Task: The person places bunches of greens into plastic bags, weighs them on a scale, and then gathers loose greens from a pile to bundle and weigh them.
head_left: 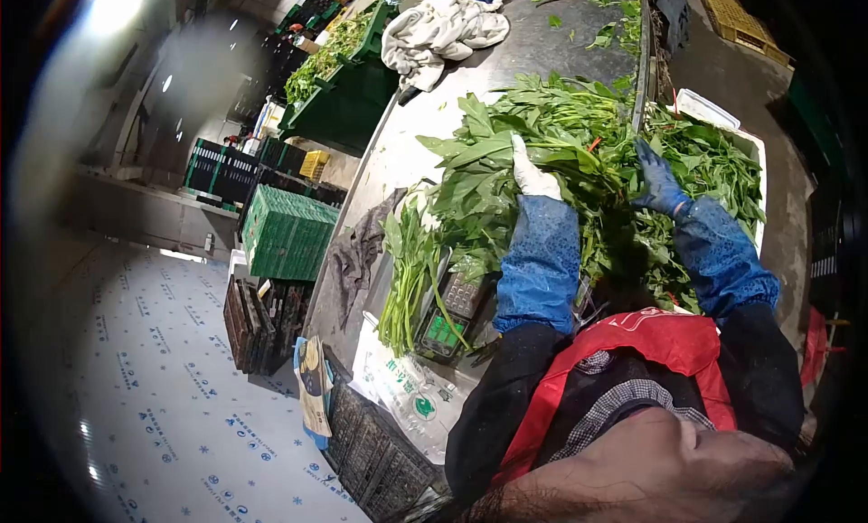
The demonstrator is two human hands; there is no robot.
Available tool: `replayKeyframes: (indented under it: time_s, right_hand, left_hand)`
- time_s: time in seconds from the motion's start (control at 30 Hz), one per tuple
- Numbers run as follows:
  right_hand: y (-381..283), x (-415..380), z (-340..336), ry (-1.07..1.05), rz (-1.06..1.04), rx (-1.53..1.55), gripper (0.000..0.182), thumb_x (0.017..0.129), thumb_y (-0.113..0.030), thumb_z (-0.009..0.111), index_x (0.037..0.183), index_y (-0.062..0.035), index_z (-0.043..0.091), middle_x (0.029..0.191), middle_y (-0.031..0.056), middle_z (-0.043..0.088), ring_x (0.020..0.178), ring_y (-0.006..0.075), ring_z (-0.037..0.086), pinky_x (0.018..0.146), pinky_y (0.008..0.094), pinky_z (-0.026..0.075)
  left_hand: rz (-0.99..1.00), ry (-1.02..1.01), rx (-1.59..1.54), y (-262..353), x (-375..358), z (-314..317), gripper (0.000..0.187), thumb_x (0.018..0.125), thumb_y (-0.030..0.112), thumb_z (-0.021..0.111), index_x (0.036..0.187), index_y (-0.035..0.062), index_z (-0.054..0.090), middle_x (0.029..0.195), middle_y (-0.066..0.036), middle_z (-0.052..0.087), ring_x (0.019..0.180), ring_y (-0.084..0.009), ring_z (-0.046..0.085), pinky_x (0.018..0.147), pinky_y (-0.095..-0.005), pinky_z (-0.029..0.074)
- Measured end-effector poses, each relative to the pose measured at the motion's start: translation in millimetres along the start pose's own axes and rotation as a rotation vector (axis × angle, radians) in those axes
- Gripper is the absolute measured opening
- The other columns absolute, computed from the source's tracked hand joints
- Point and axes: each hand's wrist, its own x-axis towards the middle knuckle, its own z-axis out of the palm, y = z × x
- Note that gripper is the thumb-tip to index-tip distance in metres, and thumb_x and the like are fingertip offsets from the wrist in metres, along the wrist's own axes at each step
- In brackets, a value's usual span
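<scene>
My left hand (535, 174), in a white glove with a blue sleeve cover, is closed on a bunch of broad-leaved greens (484, 152). Its other fingers are partly hidden among the leaves. My right hand (658, 181), in a blue glove, touches the edge of the leafy pile (570, 107) with its fingers stretched out and apart. A small red tie (594, 144) shows between the hands. Beyond my right hand, a white box (761, 152) is heaped with more greens. Long green stems (404, 288) lie left of my left hand, partly over a keypad device (446, 329).
A crumpled white cloth (443, 35) lies on the metal table (375, 175) at the back, with a dark cloth (357, 256) along the left edge. A printed plastic bag (420, 396) is nearer me. Green crates (289, 234) and a green bin (339, 112) stand left.
</scene>
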Motion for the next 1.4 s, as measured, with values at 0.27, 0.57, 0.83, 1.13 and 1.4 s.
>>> replayKeyframes:
  time_s: [0.27,0.57,0.83,1.13,1.4]
  right_hand:
    - [-22,20,12,0.016,-0.526,-0.17,0.034,0.059,-0.013,0.062,0.093,-0.0135,0.059,0.097,0.0077,0.057,0.09,0.0282,0.054,0.07,0.038,0.047]
    - [-46,-6,-35,-0.034,-0.079,-0.134,0.125,0.048,-0.043,0.079,0.139,-0.0084,0.001,0.142,0.0183,0.015,0.127,0.0379,0.022,0.1,0.0539,0.021]
    - [-35,48,20,0.097,0.023,0.816,0.089,0.062,-0.008,0.074,0.135,-0.0054,0.023,0.116,0.0144,0.051,0.103,0.0261,0.052,0.089,0.0352,0.041]
    - [1,45,33,-0.395,0.158,1.405,0.079,0.068,0.001,0.068,0.132,0.0042,0.021,0.088,0.0178,0.063,0.073,0.0247,0.064,0.067,0.0345,0.052]
    - [-55,36,-7,-0.663,0.127,1.076,0.075,0.065,-0.009,0.074,0.129,-0.0003,0.035,0.118,0.012,0.052,0.108,0.0208,0.047,0.094,0.0308,0.036]
  left_hand:
    - [0.071,0.035,0.016,-17,35,-24,0.077,0.071,0.056,0.063,0.127,0.0095,0.039,0.125,-0.008,0.045,0.107,-0.0252,0.047,0.093,-0.042,0.037]
    - [-0.054,0.013,0.008,-4,32,-11,0.08,0.069,0.065,0.055,0.124,0.0089,0.042,0.121,-0.012,0.048,0.105,-0.0283,0.049,0.09,-0.0444,0.039]
    - [0.121,-0.151,0.31,-35,17,9,0.023,0.07,0.021,0.072,0.077,0.0129,0.051,0.065,0.003,0.051,0.048,-0.0104,0.048,0.039,-0.0242,0.039]
    - [-0.223,-0.362,0.535,2,23,-44,0.032,0.078,0.017,0.064,0.106,0.004,0.055,0.093,-0.006,0.062,0.091,-0.0169,0.059,0.071,-0.0297,0.049]
    - [-0.267,-0.473,0.112,-19,9,-6,0.045,0.073,0.015,0.059,0.113,-0.0029,0.051,0.111,-0.013,0.057,0.099,-0.0275,0.056,0.089,-0.0386,0.044]
